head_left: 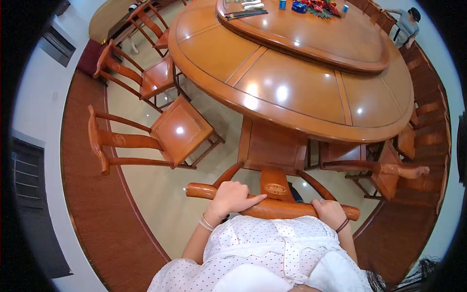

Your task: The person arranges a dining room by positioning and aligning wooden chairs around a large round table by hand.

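Note:
A wooden chair [275, 183] stands directly before me, its seat partly under the edge of the round wooden table [287, 95]. My left hand [232, 198] is wrapped over the left part of the chair's top rail, thumb stretched along the wood. Toward the rail's right end, my right hand [330, 212] grips it, with a ring on one finger. The carved backrest panel shows between my two hands. Beneath the rail, the undersides of my fingers are hidden.
More wooden chairs [180, 130] stand around the table at left and right. On the raised turntable [301, 41] are chopsticks [246, 14], a blue box [299, 7], cans and red flowers [323, 7]. Another person [407, 25] stands at the far right.

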`<control>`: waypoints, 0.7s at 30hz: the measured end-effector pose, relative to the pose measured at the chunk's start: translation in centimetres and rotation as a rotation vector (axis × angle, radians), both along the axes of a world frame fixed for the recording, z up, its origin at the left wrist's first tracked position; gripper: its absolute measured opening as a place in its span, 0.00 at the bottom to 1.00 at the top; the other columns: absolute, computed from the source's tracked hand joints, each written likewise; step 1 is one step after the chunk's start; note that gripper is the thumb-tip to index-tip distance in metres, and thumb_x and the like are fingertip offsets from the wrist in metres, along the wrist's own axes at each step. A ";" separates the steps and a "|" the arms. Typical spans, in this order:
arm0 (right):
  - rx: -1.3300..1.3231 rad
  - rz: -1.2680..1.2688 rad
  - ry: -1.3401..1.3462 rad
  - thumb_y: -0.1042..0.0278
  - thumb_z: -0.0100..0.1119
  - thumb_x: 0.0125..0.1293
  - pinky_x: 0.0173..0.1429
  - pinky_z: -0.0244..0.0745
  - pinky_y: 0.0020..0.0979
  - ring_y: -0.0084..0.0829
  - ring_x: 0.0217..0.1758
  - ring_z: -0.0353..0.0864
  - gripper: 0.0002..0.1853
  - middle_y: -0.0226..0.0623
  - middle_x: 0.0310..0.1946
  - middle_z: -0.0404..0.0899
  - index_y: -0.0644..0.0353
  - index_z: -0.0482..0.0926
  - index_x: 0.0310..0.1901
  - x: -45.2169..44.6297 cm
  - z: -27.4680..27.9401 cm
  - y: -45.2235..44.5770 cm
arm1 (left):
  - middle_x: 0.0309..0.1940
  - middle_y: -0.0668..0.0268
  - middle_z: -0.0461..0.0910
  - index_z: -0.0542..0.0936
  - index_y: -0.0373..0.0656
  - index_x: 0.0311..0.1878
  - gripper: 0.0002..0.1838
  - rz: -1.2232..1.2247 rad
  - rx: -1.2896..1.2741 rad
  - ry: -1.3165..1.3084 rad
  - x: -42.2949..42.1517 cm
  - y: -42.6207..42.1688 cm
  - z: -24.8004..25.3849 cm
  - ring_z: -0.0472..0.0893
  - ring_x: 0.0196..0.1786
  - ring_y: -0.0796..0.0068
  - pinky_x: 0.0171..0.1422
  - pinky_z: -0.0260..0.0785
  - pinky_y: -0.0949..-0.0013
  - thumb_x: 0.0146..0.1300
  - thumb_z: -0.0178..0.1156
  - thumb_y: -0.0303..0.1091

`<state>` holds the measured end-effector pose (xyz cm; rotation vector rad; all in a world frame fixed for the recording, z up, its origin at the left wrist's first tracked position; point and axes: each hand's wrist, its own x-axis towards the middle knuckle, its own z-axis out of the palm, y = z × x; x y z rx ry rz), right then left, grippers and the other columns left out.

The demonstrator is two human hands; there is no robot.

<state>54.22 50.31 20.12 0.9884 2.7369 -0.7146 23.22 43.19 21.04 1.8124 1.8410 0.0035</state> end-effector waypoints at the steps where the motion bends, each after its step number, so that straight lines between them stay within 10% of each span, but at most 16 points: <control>1: 0.004 -0.005 -0.006 0.47 0.65 0.49 0.34 0.74 0.43 0.48 0.28 0.79 0.25 0.48 0.23 0.77 0.63 0.71 0.33 0.1 0.1 -1.3 | 0.12 0.53 0.75 0.82 0.39 0.16 0.38 -0.023 0.071 0.009 0.3 -1.2 -0.5 0.78 0.19 0.54 0.26 0.70 0.62 0.59 0.49 0.68; 21: -0.086 -0.024 -0.056 0.56 0.70 0.40 0.44 0.74 0.44 0.50 0.37 0.78 0.26 0.49 0.29 0.76 0.64 0.71 0.37 -0.4 1.3 -29.8 | 0.13 0.52 0.75 0.81 0.38 0.16 0.36 -0.176 0.008 -0.073 -0.5 -27.9 -0.4 0.78 0.20 0.53 0.29 0.72 0.58 0.64 0.47 0.62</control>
